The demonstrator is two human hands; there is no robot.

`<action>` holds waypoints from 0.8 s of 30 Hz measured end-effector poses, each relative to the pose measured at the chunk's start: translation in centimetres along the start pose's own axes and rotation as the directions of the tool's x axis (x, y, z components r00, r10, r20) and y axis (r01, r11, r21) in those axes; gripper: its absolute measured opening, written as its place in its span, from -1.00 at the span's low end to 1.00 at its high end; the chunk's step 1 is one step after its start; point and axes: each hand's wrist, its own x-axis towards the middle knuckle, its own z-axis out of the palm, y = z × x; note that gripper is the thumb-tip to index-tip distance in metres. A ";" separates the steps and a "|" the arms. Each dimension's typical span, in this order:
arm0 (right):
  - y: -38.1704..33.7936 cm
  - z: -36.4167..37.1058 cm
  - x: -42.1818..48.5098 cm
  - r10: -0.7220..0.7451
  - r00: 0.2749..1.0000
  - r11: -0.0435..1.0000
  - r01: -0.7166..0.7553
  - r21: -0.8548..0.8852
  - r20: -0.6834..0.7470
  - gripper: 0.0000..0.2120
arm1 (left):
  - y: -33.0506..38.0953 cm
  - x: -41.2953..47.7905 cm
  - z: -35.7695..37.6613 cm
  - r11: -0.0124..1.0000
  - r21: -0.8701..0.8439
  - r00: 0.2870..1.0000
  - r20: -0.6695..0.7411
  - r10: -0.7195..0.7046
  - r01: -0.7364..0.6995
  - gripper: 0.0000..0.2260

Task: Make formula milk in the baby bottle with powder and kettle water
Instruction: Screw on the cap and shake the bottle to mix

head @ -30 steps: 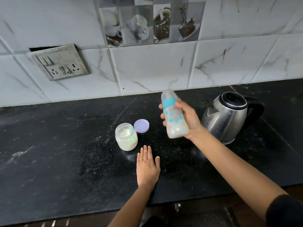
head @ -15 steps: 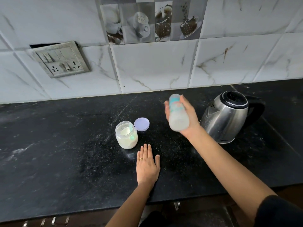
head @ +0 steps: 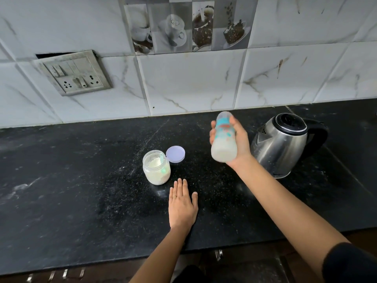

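Left of kettle (head: 281, 144): right hand (head: 240, 139), fingers clamped round baby bottle (head: 223, 144).
Change: bottle has swung again; milk looks cloudy, mixing continues.
Further left: left hand (head: 182, 209) stays flat on worktop (head: 81, 180), fingers straight.

A black speckled table (head: 61, 190) is backed by a wall of white marbled tiles (head: 193, 82). A grey switch-and-socket plate (head: 75, 73) is mounted askew at far left. Coffee-picture tiles (head: 189, 25) are set above the middle. Metal handles (head: 218, 255) are seen below the near edge.
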 end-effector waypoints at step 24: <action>1.3 0.7 -1.4 0.016 0.999 0.995 -0.019 -0.100 -0.037 -0.63 | -0.1 0.1 0.2 1.000 0.000 1.000 -0.005 0.005 -0.005 -0.27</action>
